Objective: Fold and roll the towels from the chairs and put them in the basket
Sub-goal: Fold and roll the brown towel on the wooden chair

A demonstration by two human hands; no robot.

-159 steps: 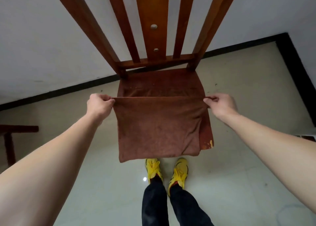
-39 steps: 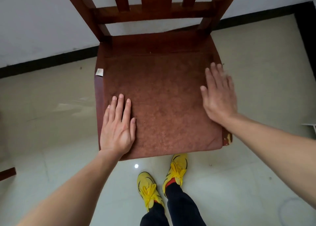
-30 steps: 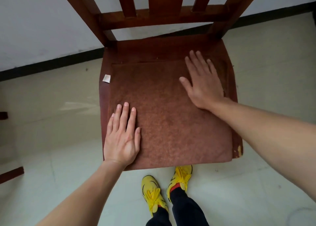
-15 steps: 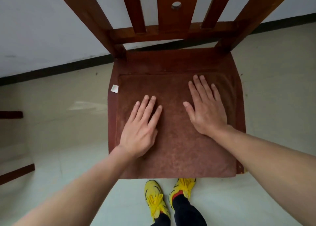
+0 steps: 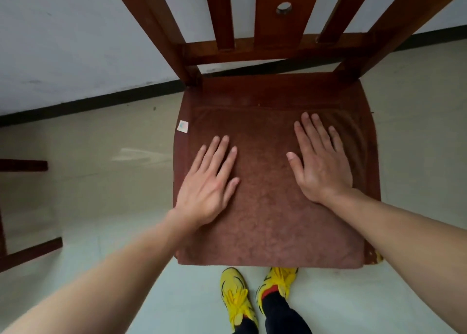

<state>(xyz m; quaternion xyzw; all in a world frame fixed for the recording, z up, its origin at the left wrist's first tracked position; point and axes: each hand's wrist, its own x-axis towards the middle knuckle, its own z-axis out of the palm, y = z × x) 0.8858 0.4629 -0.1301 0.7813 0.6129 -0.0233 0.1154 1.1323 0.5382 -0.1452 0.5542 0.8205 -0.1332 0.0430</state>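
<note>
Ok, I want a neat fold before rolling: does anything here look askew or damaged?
The towel is rippled at its far right, beside the right hand. The chair seat's front right corner is chipped, showing pale patches.

It looks like a plain room in someone's home. A slatted wooden chair point(image 5: 273, 48) stands close to a bare white wall point(image 5: 75, 43), and a black skirting strip point(image 5: 88, 101) runs along the wall's foot. The floor point(image 5: 101, 144) is pale, glossy tile that catches the light. A brown towel point(image 5: 265, 220) lies spread over the chair's seat. At the left edge, the dark wooden rails of another piece of furniture point(image 5: 22, 165) show.
</note>
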